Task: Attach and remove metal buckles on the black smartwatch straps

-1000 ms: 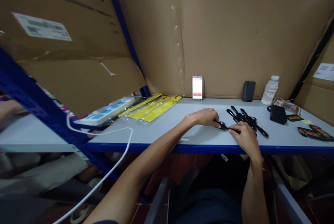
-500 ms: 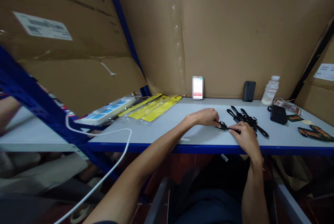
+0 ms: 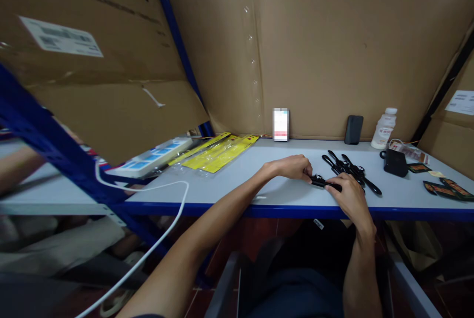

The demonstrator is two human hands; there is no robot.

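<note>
A black spokeshave (image 3: 319, 180) with a small shiny fitting at its middle lies across between my two hands, just above or on the table. My left hand (image 3: 295, 166) is closed around its left end, fingers curled downward. At the other end, my right hand (image 3: 348, 193) grips the handle between thumb and fingers. Several more black spokeshaves (image 3: 346, 165) lie crossed in a loose pile just beyond my right hand. Part of that pile is hidden behind the hand.
A phone (image 3: 281, 125) leans on the cardboard, as does a dark phone-like slab (image 3: 353, 129). Right of them are a bottle (image 3: 384, 129) and a black box (image 3: 395, 162). Yellow-carded packets (image 3: 218, 154) and a power strip (image 3: 153, 157) lie left. Another person's arm (image 3: 22, 162) shows far left.
The spokeshave has turned slightly between my hands, so more of its body and middle fitting shows. Both hands stay nearly in place. The other person's arm at far left has shifted.
</note>
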